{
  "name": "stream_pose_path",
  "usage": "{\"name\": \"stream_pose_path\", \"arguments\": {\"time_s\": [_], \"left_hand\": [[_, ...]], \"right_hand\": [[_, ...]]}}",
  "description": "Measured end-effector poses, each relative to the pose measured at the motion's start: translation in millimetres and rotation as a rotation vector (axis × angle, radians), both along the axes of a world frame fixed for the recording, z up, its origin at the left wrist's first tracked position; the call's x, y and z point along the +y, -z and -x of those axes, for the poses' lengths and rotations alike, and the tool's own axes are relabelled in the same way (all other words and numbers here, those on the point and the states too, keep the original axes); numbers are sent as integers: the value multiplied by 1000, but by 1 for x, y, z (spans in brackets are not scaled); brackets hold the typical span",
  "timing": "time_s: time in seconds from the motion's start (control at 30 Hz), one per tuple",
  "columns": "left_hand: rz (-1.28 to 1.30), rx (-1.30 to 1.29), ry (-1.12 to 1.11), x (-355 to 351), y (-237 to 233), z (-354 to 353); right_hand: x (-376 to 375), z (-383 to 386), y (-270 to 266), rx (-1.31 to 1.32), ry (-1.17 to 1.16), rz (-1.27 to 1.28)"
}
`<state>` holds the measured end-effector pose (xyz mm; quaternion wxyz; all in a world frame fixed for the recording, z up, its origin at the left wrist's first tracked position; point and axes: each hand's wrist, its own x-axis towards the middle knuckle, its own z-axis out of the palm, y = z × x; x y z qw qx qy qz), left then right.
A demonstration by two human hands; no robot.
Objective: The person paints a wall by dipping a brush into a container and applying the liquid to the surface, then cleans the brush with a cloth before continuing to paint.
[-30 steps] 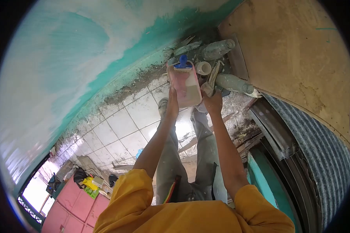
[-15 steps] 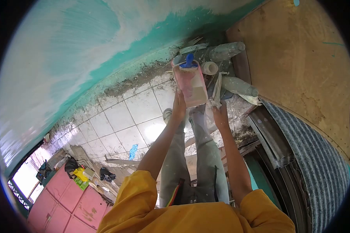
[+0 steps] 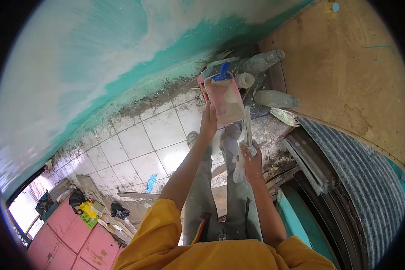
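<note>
My left hand [image 3: 208, 120] grips the lower left edge of a pink tray [image 3: 229, 108] that holds pale liquid. A brush with a blue handle [image 3: 224, 69] rests at the tray's far end, its bristles inside. In my right hand [image 3: 252, 157] is a whitish plastic bag [image 3: 239, 168], crumpled, with a twisted strip standing up from it. The bag hangs down in front of my leg, apart from the tray.
Cloudy plastic bottles [image 3: 276, 99] and a white cup [image 3: 245, 80] lie beyond the tray. White floor tiles [image 3: 164, 128] spread to the left, beside a green and white wall [image 3: 135, 40]. Corrugated sheets [image 3: 346, 171] lean at the right; a pink cabinet [image 3: 72, 234] stands lower left.
My right hand has moved down toward me with the bag, away from the tray. The tray has shifted slightly right, showing another pink edge behind it.
</note>
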<state>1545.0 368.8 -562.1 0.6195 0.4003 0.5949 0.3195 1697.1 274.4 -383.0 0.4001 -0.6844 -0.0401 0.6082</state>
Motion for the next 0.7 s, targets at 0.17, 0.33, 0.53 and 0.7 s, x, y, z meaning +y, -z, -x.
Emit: {"name": "stream_pose_path", "arguments": {"time_s": [0.17, 0.33, 0.53, 0.7], "left_hand": [[-6, 46, 0, -15, -7, -7], [144, 47, 38, -44, -81, -4], [338, -499, -121, -66, -172, -43], [449, -611, -167, -50, -183, -34]], "right_hand": [[-3, 2, 16, 11, -11, -48], [5, 2, 18, -37, -158, -101], [3, 4, 16, -436, -579, -323], [15, -8, -30, -795, -1050, -423]]}}
